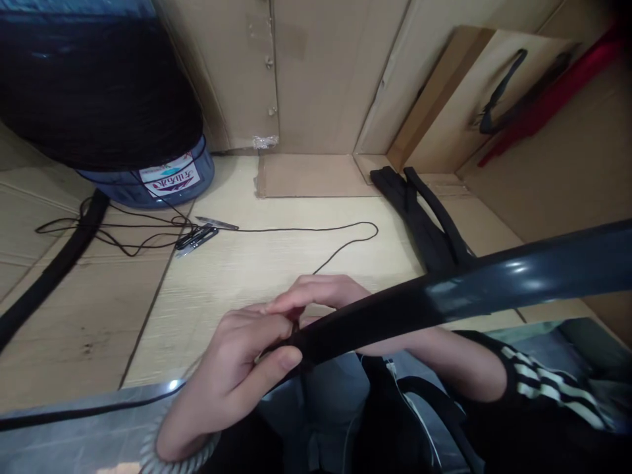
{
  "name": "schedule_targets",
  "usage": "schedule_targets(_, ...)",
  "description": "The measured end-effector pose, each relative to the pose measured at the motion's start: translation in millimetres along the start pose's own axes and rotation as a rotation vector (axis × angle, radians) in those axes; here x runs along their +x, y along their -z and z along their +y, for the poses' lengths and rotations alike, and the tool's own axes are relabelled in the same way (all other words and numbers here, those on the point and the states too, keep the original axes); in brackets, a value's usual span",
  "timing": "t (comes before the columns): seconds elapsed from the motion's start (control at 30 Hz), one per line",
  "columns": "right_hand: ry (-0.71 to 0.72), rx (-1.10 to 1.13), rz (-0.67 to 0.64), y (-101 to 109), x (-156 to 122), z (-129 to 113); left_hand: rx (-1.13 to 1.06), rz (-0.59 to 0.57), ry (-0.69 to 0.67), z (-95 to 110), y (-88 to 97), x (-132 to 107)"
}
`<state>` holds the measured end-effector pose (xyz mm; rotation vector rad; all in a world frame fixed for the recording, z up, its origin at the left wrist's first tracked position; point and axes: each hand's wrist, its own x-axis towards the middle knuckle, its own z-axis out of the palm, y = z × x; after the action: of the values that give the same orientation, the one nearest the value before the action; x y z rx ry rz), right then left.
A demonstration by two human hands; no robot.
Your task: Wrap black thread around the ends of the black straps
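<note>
My left hand (247, 362), with a coiled pale band at its wrist, is closed on the narrow end of a long black tube (385, 316). The tube runs up to the right edge and turns glossy there. My right hand (323, 293) reaches from behind the tube, its bent fingers meeting the left hand's fingers at the tube end. A thin black cord (340, 228) passes under those right fingers; their exact hold on it is hidden. The cord leads across the table to thread snips (197, 238) and a pointed metal blade (217, 223).
A big spool of black cord (99, 85) on a blue bottle (170, 184) stands at back left. Black strips (415, 214) lie at back right, near a paper bag (469, 99). Cardboard walls (326, 79) enclose the wooden table (296, 253). Another dark tube (59, 270) rests at left.
</note>
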<state>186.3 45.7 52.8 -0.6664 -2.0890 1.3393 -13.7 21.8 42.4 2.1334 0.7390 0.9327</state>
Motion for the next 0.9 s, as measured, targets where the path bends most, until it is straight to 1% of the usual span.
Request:
schedule_targets(0.03,-0.024,-0.008,0.061,-6,-1,2,-0.019,0.005,0.002,0,-0.8,0)
schedule_targets(0.1,-0.029,-0.034,0.178,-14,-2,5,-0.036,0.022,0.003,-1,-2.7,0)
schedule_targets(0.17,0.042,-0.057,0.283,-17,-3,9,-0.044,0.033,0.014,-4,-5.2,0)
schedule_targets(0.23,0.116,-0.124,0.355,-17,-3,12,-0.056,0.051,0.037,-6,-8.1,-1)
schedule_targets(0.3,0.137,-0.218,0.359,-16,-3,16,-0.066,0.077,0.065,-6,-10.4,-1)
schedule_targets(0.4,0.069,-0.359,0.239,-16,-3,21,-0.065,0.105,0.105,-3,-10.9,-3)
schedule_targets(0.43,0.062,-0.409,0.221,-18,-5,23,-0.069,0.111,0.114,-2,-10.4,-4)
schedule_targets(0.47,0.079,-0.469,0.239,-20,-6,24,-0.075,0.117,0.127,-1,-9.8,-6)
schedule_targets(0.53,0.178,-0.583,0.377,-27,-10,26,-0.102,0.14,0.174,0,-8.8,-10)
schedule_targets(0.6,0.276,-0.619,0.504,-34,-13,23,-0.134,0.183,0.232,-1,-8.8,-14)
schedule_targets(0.63,0.294,-0.604,0.519,-36,-15,20,-0.147,0.204,0.255,-1,-9.4,-16)
schedule_targets(0.73,0.238,-0.529,0.449,-39,-17,8,-0.15,0.25,0.264,-2,-12.0,-16)
schedule_targets(0.83,0.176,-0.553,0.385,-40,-18,-2,-0.118,0.266,0.245,-2,-13.7,-13)
schedule_targets(0.9,0.161,-0.586,0.355,-40,-19,-4,-0.07,0.277,0.23,-1,-13.9,-12)
